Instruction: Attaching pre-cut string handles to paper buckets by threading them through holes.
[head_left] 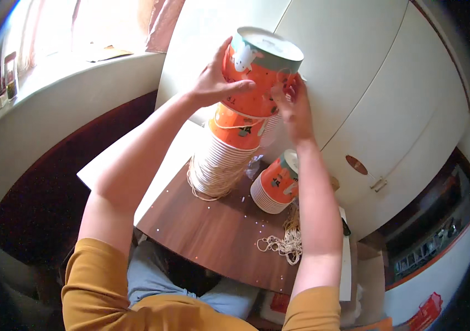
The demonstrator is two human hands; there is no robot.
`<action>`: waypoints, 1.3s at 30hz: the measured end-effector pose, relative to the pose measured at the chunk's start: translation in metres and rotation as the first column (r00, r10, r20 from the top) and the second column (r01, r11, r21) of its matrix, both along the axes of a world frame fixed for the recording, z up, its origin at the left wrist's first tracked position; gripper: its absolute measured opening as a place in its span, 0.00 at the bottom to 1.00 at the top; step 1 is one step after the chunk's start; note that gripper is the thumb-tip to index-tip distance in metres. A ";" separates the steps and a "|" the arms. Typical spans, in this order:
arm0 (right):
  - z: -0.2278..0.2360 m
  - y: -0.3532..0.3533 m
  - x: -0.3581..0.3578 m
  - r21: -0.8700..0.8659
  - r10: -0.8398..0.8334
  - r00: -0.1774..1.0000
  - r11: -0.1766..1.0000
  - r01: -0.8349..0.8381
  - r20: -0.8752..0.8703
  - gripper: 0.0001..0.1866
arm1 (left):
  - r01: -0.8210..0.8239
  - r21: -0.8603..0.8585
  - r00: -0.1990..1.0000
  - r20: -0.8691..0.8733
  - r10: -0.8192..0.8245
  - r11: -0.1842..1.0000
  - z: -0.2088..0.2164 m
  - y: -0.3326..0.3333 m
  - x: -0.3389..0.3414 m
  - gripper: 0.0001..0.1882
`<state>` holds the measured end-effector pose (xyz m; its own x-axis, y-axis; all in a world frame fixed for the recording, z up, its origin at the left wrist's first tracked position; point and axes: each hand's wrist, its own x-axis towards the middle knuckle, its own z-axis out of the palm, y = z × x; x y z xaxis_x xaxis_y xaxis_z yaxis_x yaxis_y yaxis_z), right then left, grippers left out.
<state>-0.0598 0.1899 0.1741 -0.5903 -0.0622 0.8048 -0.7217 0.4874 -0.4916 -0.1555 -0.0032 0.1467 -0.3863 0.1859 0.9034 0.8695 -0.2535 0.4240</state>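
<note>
An orange paper bucket (254,99) with a green band and a white animal print is upside down atop a tall stack of nested paper buckets (226,149). My left hand (213,83) grips its left side, thumb across the front and fingers partly hidden behind. On its right side, my right hand (294,107) has its fingers bent against the wall; a thin cord loop shows by the fingertips. Cord handles (213,179) hang in many loops around the stack's lower part. To the right stands a shorter stack of similar upturned buckets (274,185).
A tangle of pale cord (287,245) lies on the brown wooden table (207,234), near small white specks. White cabinet doors (351,83) rise behind. A pale window ledge (69,74) runs along the left. A dark shelf niche (428,237) is at the right.
</note>
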 end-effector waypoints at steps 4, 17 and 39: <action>-0.033 0.031 -0.034 -0.151 0.020 0.989 0.989 0.002 0.145 0.28 | -0.008 -0.128 0.990 0.137 0.026 0.992 -0.020 0.033 -0.019 0.65; -0.128 0.111 0.063 0.524 -0.819 0.566 0.441 0.729 -0.098 0.25 | -0.331 -0.250 0.886 0.250 0.391 0.910 -0.164 0.040 0.000 0.55; -0.049 0.181 0.079 0.379 -0.738 0.672 0.607 0.698 -0.056 0.12 | 0.128 -0.548 0.902 0.412 0.133 0.826 -0.262 0.026 0.177 0.22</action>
